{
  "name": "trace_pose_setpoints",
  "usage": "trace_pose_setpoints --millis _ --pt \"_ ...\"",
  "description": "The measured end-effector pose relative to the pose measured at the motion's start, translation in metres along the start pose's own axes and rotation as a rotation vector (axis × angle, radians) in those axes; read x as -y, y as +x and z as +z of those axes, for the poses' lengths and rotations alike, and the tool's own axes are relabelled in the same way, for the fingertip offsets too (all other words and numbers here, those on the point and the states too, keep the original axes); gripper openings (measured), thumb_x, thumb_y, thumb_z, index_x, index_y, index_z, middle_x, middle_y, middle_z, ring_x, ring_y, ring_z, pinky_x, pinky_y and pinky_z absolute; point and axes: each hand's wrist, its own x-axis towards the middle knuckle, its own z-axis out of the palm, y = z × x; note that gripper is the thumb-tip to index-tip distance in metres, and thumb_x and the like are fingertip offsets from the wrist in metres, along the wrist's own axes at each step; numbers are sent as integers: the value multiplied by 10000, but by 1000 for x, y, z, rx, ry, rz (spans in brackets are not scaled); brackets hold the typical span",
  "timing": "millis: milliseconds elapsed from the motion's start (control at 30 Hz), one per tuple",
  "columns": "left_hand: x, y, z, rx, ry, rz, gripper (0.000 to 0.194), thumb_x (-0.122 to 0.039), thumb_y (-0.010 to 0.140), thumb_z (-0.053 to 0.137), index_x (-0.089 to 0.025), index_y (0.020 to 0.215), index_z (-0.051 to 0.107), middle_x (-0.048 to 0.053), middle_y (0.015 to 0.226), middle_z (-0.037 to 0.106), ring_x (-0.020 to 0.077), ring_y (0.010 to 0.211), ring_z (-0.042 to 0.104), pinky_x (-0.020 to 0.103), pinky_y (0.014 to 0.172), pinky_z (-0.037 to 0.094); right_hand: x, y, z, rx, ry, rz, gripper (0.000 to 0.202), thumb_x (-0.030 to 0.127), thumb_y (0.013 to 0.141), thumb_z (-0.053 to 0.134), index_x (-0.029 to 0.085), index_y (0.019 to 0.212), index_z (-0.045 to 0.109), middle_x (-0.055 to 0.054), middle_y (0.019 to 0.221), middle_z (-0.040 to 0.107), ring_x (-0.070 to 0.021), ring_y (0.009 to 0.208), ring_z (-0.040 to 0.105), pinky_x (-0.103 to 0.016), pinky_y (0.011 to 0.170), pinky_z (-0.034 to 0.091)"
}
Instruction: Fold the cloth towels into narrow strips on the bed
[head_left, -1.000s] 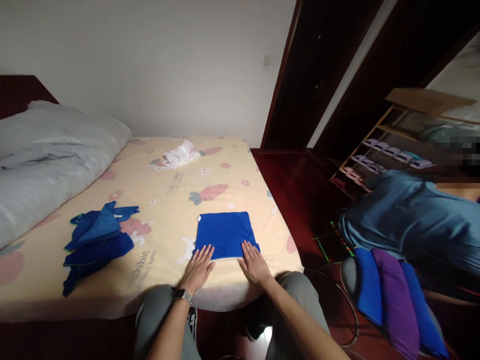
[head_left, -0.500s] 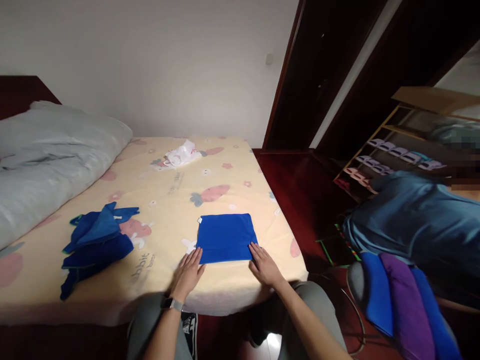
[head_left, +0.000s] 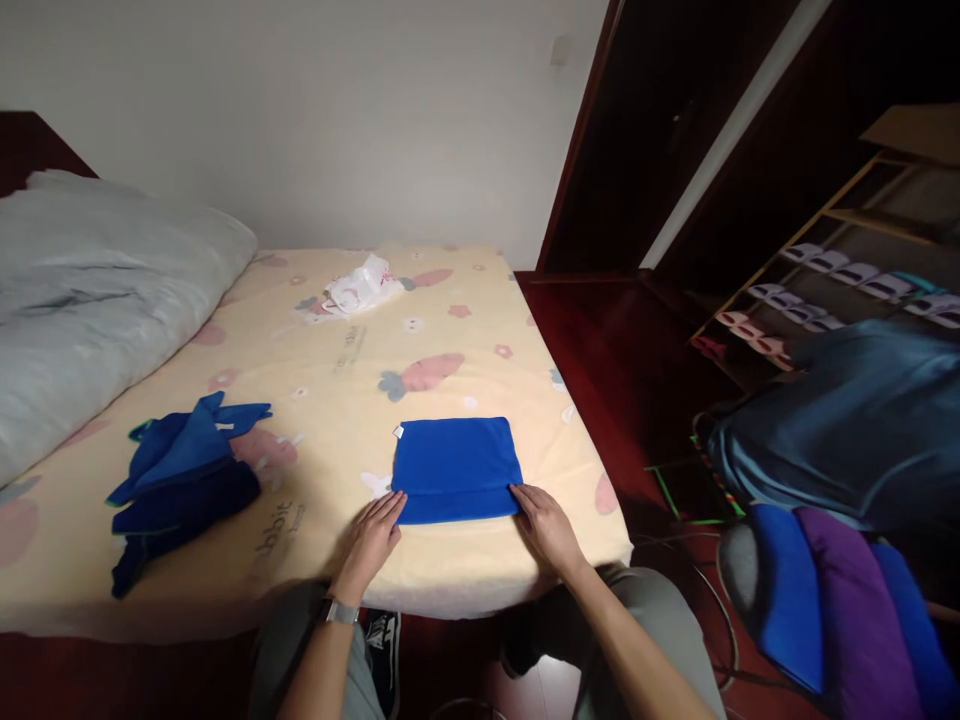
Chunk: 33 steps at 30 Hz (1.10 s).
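A blue cloth (head_left: 457, 456) with a small white tag at its far left corner lies flat on the bed, folded into a rectangle. A crease crosses it, setting off a narrow strip along the near edge. At the left end of this strip, the fingertips of my left hand (head_left: 372, 540) are closed together on the cloth's edge. My right hand (head_left: 549, 530) grips the right end the same way, its thumb mostly hidden. Off to the left, a rumpled pile of blue cloths (head_left: 187, 470) lies apart from both hands.
The patterned bed sheet (head_left: 337, 400) spreads around the cloth. A crumpled white plastic bag (head_left: 364, 287) lies farther back, and a grey quilt (head_left: 112, 290) at the left. On the right are a person in a blue shirt (head_left: 847, 420), a shoe rack (head_left: 847, 270) and blue and purple cushions (head_left: 855, 600).
The crease near the cloth's front edge shows more clearly. My right fingers have drawn together at the cloth's right edge; my left hand stays near its left edge. The view has shifted slightly.
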Motion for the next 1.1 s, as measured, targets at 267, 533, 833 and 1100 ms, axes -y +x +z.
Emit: trace_pose_setpoints --millis 267,533,833,1100 --pt "-2 -5 -17 -55 -53 -12 445 -190 910 457 -287 1325 586 32 1315 659 208 1203 613 438 1087 459 -3 -4 -14 -18 20 6 484 96 895 416 188 1333 602 -116 1363 585 -254 1240 544 -425 1074 451" --pt "-1 -18 -17 -99 -234 -130 305 -288 943 451 -264 1195 621 63 1149 708 224 1088 656 409 957 547 1 -18 -19 -55 233 94 441 167 892 452 220 1303 603 -90 1232 656 -229 1139 593 -393 1024 480" --pt "-3 -5 -2 -233 -344 -311 314 -406 954 464 -210 1151 609 92 1050 718 225 974 688 379 881 562 -1 -6 -6 -78 541 422 360 393 932 464 200 1180 640 -77 1153 717 -225 1057 669 -330 943 516" --pt "-1 9 12 -333 -281 -396 325 -416 971 426 -196 1054 651 104 1028 737 241 932 690 391 860 545 5 16 -7 -27 271 515 466 394 984 322 150 1204 653 -124 1136 720 -269 1061 664 -357 928 491"
